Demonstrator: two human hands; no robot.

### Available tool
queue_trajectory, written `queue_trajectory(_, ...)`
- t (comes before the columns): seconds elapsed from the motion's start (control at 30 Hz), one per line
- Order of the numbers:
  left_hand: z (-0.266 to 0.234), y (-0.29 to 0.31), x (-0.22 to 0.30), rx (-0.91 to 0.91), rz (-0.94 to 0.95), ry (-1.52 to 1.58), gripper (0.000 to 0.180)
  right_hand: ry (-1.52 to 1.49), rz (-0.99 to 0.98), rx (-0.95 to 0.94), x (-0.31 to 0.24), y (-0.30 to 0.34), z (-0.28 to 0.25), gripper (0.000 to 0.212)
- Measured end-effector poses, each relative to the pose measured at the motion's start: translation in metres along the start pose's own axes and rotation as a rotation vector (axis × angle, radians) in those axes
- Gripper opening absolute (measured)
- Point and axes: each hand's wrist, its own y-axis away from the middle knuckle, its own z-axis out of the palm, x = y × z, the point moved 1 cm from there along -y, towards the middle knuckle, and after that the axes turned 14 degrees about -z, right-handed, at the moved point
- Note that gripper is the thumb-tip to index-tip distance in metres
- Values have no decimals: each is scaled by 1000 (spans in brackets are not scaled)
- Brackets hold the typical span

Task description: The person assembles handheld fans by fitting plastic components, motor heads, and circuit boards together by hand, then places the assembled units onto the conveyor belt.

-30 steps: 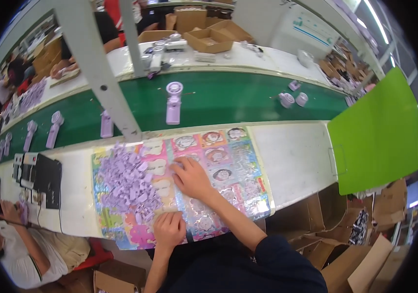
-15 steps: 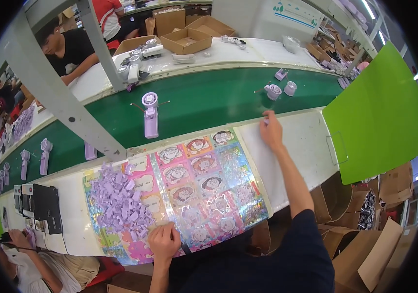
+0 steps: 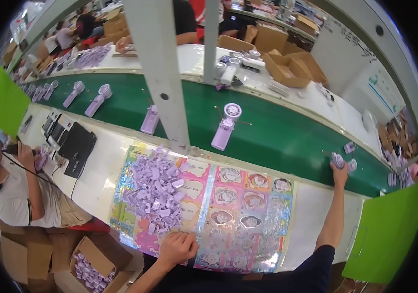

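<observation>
My right hand [image 3: 339,175] reaches over the green conveyor belt, its fingers closed around the lower side of a round, light-purple fan head [image 3: 337,160]. A thin wire stands out from that part. Just beside it lies a paler round housing [image 3: 352,165], and a small purple bracket [image 3: 349,147] sits behind. My left hand [image 3: 178,247] rests, fingers curled in, at the near edge of a shiny sheet printed with cartoons [image 3: 240,234]. What its fingers hold, if anything, is hidden. Close by on the sheet is a heap of small light-purple plastic parts [image 3: 155,190].
On the green belt [image 3: 277,156] lies a purple handheld fan body [image 3: 224,129], with several more to the left. A white frame post [image 3: 160,73] rises beyond the sheet. A co-worker [image 3: 23,185] sits at the left, near a black device [image 3: 78,149]. A green panel [image 3: 389,234] stands at right.
My right hand has moved out from the belt's near edge to the fan head and closed on it. The view has turned left. My left hand stays curled at the sheet's near edge.
</observation>
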Motion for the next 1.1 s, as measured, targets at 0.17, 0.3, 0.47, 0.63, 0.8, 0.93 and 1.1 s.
queue_trajectory(0.17, -2, 2, 2, -1, 12, 33, 11, -11, -143, -23, -62, 31, -25, 78)
queue_trajectory(0.3, 0, 7, 3, -20, 10, 63, 10, -121, -288, -33, -143, 91, -37, 74)
queue_trajectory(0.47, 1, 2, 1, -7, 15, 99, 9, -314, -452, -138, -242, 224, -52, 77)
queue_trajectory(0.63, -12, -1, 3, -22, 57, 198, 23, -440, -393, -241, -331, 348, -56, 70)
queue_trajectory(0.8, -16, 1, 3, -87, -85, 439, 58, -494, -385, -200, -368, 403, -36, 68)
queue_trajectory(0.93, -5, -11, 8, -152, -190, 607, 79, -639, -368, -483, -364, 408, -43, 59)
queue_trajectory(1.1, 7, -23, 29, -107, -119, 341, 79, -801, -412, -445, -332, 394, -61, 34)
